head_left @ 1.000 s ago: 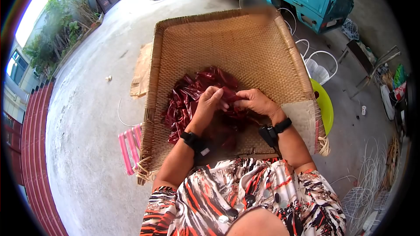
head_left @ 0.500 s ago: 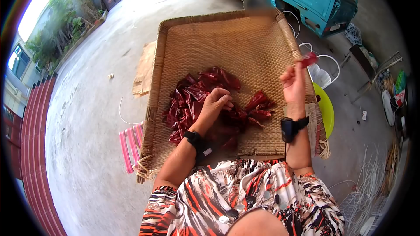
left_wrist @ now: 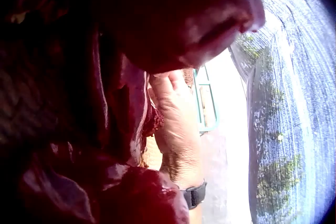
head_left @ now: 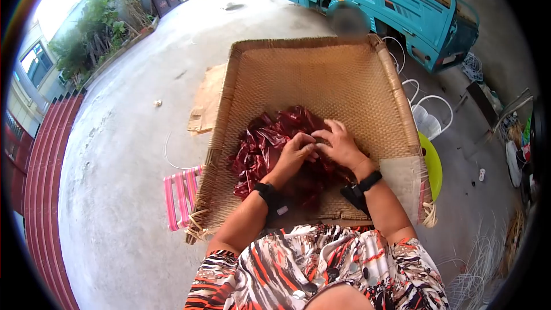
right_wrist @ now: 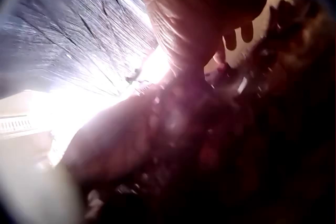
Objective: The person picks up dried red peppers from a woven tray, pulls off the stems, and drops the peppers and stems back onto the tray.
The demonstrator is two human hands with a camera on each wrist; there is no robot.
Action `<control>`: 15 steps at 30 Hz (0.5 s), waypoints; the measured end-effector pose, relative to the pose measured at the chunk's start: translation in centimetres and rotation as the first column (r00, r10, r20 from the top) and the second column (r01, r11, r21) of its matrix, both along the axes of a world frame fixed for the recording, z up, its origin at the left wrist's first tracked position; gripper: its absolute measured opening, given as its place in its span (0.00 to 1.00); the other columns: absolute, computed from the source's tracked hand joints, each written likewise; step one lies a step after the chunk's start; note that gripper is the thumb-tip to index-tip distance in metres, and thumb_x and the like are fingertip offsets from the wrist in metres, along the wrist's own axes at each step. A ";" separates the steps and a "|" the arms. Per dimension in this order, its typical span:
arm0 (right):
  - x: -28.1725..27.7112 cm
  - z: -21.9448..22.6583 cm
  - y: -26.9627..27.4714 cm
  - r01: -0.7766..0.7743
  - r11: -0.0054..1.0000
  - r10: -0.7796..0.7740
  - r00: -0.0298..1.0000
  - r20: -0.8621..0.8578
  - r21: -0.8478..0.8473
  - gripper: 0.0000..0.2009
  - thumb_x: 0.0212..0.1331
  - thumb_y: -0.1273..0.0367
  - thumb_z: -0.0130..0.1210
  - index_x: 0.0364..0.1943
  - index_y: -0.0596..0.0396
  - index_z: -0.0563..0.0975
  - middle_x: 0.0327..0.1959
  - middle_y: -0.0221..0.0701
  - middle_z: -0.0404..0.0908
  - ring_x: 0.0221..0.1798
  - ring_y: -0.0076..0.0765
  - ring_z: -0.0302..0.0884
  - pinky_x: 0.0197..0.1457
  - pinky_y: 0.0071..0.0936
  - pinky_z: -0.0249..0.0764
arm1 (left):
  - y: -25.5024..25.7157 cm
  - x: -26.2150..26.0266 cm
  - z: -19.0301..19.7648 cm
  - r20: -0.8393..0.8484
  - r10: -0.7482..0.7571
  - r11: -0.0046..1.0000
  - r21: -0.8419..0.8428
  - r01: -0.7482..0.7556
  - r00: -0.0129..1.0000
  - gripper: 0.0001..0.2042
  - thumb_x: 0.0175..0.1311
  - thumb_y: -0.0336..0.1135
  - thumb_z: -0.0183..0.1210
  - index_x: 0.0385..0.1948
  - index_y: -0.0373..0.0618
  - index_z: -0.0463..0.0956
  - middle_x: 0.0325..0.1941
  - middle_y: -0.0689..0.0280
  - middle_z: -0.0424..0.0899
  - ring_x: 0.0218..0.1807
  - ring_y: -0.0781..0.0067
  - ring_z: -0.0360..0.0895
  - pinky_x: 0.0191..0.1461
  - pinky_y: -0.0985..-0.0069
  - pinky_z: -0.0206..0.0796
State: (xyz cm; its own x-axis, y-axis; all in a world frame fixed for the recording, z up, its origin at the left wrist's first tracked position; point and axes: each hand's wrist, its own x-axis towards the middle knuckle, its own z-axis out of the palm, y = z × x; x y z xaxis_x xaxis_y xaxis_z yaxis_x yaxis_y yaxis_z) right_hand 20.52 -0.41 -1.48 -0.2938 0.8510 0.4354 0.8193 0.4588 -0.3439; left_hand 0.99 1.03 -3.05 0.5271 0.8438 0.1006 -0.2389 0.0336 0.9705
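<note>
Dark red, glossy dried chili peppers [head_left: 256, 148] lie heaped in a woven tray [head_left: 321, 74] in front of the person. Over the right part of the heap, the left hand [head_left: 290, 159] has its fingers curled round a chili, mostly hidden beneath them. The right hand [head_left: 343, 148] meets it from the other side, its fingers bent and close to the left fingertips. What the right fingertips hold, I cannot tell. In the left wrist view the right hand [left_wrist: 176, 119] shows behind several shiny chilies [left_wrist: 126, 192]; the right wrist view is dark and blurred.
A yellow-green basin [head_left: 434, 166] stands past the tray's right edge, with a white pail-like container [head_left: 426, 120] behind it. Cardboard [head_left: 208, 100] and a pink-striped stool [head_left: 182, 195] are at the left. Beyond the tray stands a turquoise cargo vehicle [head_left: 390, 14].
Half a second ago the right hand held a red chili piece out over the tray's right edge; it has returned to the left hand, without that piece in sight. The left hand stayed at the heap.
</note>
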 end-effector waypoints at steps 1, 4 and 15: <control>-0.1 -0.1 -0.1 0.022 1.000 -0.022 0.999 0.027 0.003 0.20 0.55 0.64 0.61 0.54 0.44 0.77 0.61 0.46 0.70 0.64 0.56 0.64 0.68 0.46 0.61 | 0.1 0.1 0.2 -0.004 0.001 1.000 -0.006 -0.001 1.000 0.09 0.69 0.30 0.54 0.45 0.39 0.70 0.40 0.63 0.78 0.37 0.74 0.78 0.41 0.78 0.75; -0.2 -0.5 -0.3 0.067 0.998 -0.067 0.998 0.018 -0.018 0.23 0.54 0.67 0.62 0.57 0.47 0.75 0.60 0.46 0.70 0.63 0.54 0.66 0.67 0.43 0.64 | 0.0 0.1 0.3 -0.024 0.005 1.000 0.000 -0.005 1.000 0.08 0.69 0.30 0.54 0.46 0.38 0.70 0.40 0.62 0.78 0.38 0.74 0.79 0.42 0.78 0.75; -1.3 3.0 -2.2 -0.084 0.976 -0.025 0.872 -0.490 -0.199 0.10 0.58 0.75 0.54 0.44 0.59 0.78 0.43 0.41 0.80 0.46 0.42 0.79 0.51 0.32 0.74 | -0.7 0.4 1.1 0.004 0.057 0.998 -0.015 -0.057 0.998 0.16 0.70 0.35 0.55 0.54 0.38 0.66 0.47 0.59 0.78 0.40 0.73 0.79 0.42 0.77 0.75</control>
State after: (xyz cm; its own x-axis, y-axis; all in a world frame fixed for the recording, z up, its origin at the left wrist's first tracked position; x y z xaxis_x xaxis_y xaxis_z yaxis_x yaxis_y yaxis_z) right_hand 19.17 -2.61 1.57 -0.1170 0.9317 0.3438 0.5096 0.3535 -0.7845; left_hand 1.41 0.29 -2.00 0.4774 0.8741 0.0898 -0.2450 0.0343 0.9689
